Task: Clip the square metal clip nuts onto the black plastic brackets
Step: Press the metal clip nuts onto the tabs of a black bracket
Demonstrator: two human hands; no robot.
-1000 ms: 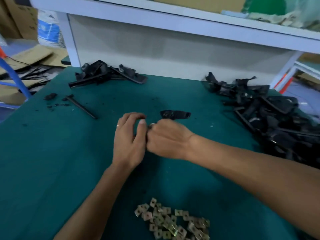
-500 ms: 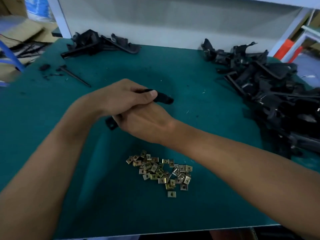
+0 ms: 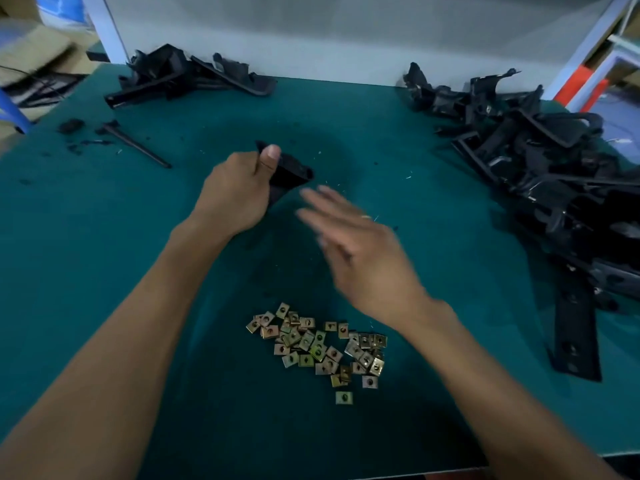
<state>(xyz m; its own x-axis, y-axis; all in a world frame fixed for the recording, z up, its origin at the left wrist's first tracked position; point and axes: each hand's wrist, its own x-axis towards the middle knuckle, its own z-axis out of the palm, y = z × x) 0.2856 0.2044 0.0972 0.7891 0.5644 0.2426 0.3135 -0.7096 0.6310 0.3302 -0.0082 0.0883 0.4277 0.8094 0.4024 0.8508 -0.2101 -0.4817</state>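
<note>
Two hands share the work: the left hand [image 3: 239, 188] grips one black plastic bracket [image 3: 289, 173] just beyond the heap of square brass-coloured metal clip nuts [image 3: 317, 344], steadying it, while the right hand [image 3: 360, 258], fingers spread and empty, hovers above that heap, probably fetching one.

bench [image 3: 104, 271] | nuts [image 3: 317, 344]: heap at near middle | brackets [image 3: 540, 174]: big pile at right, running from far edge toward near | smaller bracket pile [image 3: 187, 74]: far left, against back panel | rod [image 3: 136, 143]: left, in front of smaller pile | held bracket [image 3: 289, 173]: centre, in left hand [image 3: 235, 195] | right hand [image 3: 360, 258]: right of it, behind the nuts
</note>
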